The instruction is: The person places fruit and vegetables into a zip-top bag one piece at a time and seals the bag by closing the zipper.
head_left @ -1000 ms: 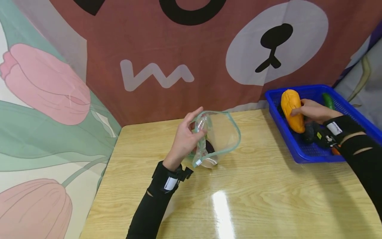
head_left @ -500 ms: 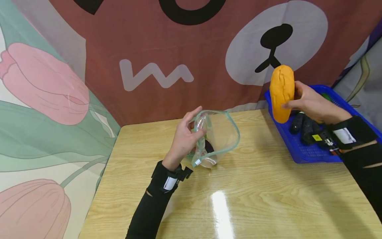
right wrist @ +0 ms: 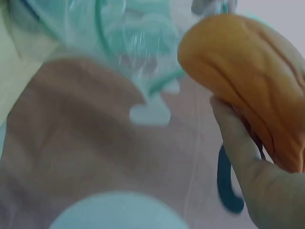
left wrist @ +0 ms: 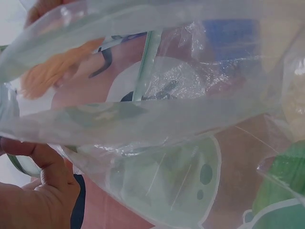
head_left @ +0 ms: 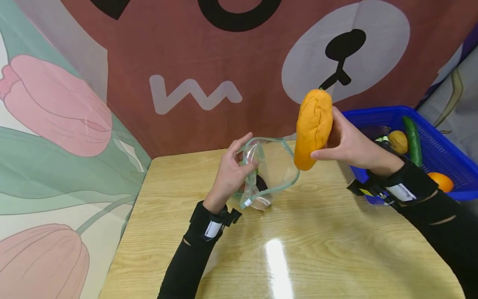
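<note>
In the head view my left hand point(head_left: 232, 172) pinches the side of a clear zip bag point(head_left: 280, 166) with a green edge, its mouth spread toward the right. Inside lie a dark purple piece point(head_left: 261, 182) and something green point(left wrist: 286, 179), partly hidden by the plastic and my hand. My right hand point(head_left: 354, 143) grips a long orange papaya-shaped fruit point(head_left: 313, 128), furrowed and nearly upright, thumb on the near side. Its lower end overlaps the bag's right rim in the head view. Through the plastic, the left wrist view shows the orange fruit point(left wrist: 57, 69) blurred.
On the right a blue basket point(head_left: 396, 109) holds a cucumber point(head_left: 412, 141), a round yellow-brown item point(head_left: 398, 142), an orange point(head_left: 440, 181) and dark produce point(head_left: 373, 132). The wooden table point(head_left: 298, 249) ends at a hanging bear-print cloth point(head_left: 186, 133).
My right hand has lifted the papaya-shaped fruit out of the blue basket and carried it left to the bag's mouth. My left hand and the bag have stayed in place.
</note>
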A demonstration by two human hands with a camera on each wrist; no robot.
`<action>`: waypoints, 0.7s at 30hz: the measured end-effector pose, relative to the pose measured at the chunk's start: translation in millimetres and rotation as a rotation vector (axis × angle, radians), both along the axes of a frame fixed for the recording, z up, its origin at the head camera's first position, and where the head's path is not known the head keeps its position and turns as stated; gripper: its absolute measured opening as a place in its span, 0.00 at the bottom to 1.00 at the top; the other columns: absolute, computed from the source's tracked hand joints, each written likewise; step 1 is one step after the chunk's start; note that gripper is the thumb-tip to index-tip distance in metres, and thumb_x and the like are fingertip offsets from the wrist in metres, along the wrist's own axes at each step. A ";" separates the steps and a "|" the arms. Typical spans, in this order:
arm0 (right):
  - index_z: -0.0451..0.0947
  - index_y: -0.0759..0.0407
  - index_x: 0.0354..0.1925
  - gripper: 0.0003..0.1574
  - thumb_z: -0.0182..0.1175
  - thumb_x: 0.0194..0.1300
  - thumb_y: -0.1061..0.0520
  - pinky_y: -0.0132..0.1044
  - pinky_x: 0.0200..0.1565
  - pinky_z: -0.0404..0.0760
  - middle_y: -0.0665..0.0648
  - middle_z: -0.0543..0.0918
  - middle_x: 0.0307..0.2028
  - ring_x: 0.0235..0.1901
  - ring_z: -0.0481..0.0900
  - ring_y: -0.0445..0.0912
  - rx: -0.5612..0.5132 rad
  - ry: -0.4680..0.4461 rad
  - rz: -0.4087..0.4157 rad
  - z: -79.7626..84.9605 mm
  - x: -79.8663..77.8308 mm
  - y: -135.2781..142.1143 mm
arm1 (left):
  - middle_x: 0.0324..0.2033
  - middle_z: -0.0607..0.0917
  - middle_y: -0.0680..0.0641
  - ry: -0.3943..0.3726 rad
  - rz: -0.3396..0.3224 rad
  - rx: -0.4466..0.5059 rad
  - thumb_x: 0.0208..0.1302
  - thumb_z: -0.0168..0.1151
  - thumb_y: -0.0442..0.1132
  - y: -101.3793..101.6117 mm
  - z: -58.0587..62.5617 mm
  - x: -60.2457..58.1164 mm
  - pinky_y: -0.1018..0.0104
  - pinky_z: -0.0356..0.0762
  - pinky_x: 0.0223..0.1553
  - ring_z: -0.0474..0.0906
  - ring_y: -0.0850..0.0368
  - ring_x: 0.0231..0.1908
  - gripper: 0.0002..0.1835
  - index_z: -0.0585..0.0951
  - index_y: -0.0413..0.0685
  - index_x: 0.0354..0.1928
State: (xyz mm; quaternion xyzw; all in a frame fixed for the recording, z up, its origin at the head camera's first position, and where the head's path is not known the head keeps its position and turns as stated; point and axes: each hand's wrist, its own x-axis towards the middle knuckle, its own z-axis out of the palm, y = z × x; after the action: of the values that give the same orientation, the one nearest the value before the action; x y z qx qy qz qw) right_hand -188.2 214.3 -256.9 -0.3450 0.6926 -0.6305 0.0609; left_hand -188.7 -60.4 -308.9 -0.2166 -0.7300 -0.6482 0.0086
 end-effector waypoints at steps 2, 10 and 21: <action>0.46 0.53 0.67 0.51 0.60 0.55 0.76 0.35 0.44 0.81 0.62 0.68 0.49 0.45 0.77 0.48 0.022 0.001 -0.006 -3.3 3.8 -11.2 | 0.57 0.69 0.43 0.000 0.000 0.002 0.58 0.57 0.24 0.6 0.2 0.1 0.70 0.78 0.37 0.73 0.43 0.53 0.35 0.64 0.49 0.69; 0.44 0.60 0.67 0.49 0.64 0.58 0.65 0.35 0.46 0.81 0.66 0.64 0.55 0.50 0.72 0.55 0.191 -0.045 -0.118 -24.0 3.2 -50.3 | 0.57 0.69 0.44 -0.005 -0.002 0.009 0.58 0.57 0.25 1.4 0.3 -0.2 0.71 0.79 0.39 0.75 0.45 0.50 0.35 0.64 0.47 0.69; 0.50 0.61 0.65 0.46 0.67 0.56 0.62 0.41 0.46 0.81 0.64 0.70 0.51 0.48 0.76 0.54 0.255 -0.084 -0.139 -47.3 -2.3 -71.3 | 0.61 0.68 0.46 0.009 0.031 0.006 0.58 0.57 0.25 0.6 0.7 0.3 0.69 0.76 0.42 0.71 0.48 0.51 0.34 0.65 0.48 0.68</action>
State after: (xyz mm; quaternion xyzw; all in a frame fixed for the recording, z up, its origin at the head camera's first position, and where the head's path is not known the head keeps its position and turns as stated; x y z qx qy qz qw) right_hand -190.5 143.0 -304.2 -0.2591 0.7859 -0.5542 0.0895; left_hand -188.4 -59.9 -308.3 -0.2083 -0.7311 -0.6493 0.0227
